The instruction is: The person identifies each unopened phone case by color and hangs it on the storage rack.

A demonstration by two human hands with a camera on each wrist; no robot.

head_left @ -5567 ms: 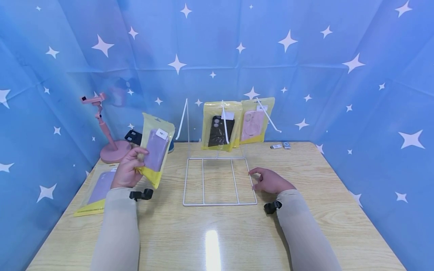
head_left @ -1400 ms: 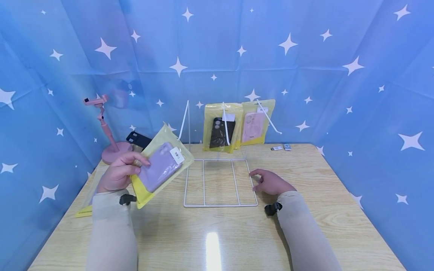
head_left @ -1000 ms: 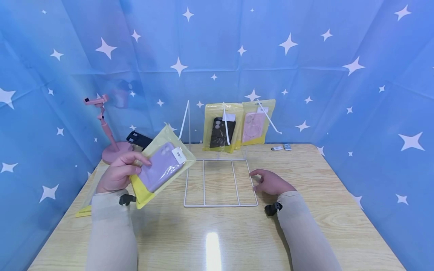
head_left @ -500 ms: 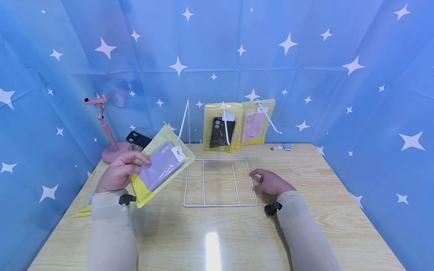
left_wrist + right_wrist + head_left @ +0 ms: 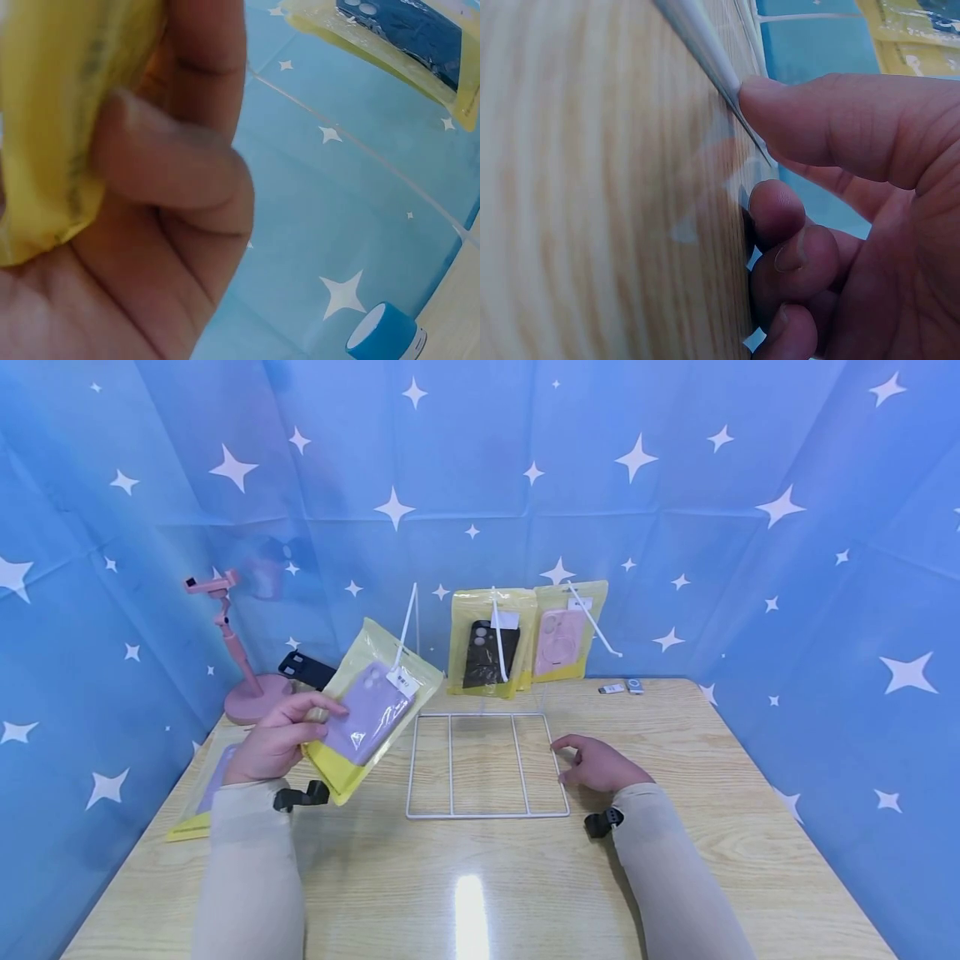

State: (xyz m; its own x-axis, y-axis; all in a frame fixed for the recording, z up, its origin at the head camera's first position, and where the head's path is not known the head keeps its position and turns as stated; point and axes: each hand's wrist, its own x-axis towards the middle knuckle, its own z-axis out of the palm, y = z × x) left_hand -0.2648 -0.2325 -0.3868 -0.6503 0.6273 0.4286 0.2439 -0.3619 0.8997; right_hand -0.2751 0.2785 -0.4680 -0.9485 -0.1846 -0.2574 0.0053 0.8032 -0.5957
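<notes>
My left hand [image 5: 281, 735] pinches the lower left side of a yellow-edged clear bag holding a purple phone case [image 5: 369, 712]. This bag is raised and tilted, its top edge toward the left hook [image 5: 407, 622] of a white wire display rack [image 5: 487, 815]; the hook overlaps that edge in the head view. In the left wrist view the thumb [image 5: 169, 161] presses on the bag's yellow bottom [image 5: 52, 127]. My right hand [image 5: 600, 763] holds the side wire of the rack's base between thumb and forefinger, with the other fingers curled against the table in the right wrist view.
Bagged black [image 5: 491, 652] and pink [image 5: 560, 639] phone cases hang on the other hooks. Another bagged purple case [image 5: 197, 814] lies at left. Behind are a pink stand [image 5: 255, 697], a black case [image 5: 306, 668], a blue cylinder [image 5: 386, 334] and two small items [image 5: 622, 687].
Over the last half second, my left hand has moved right and slightly up, bringing the bagged purple case over the left hook's tip in the head view. My right hand stays put.
</notes>
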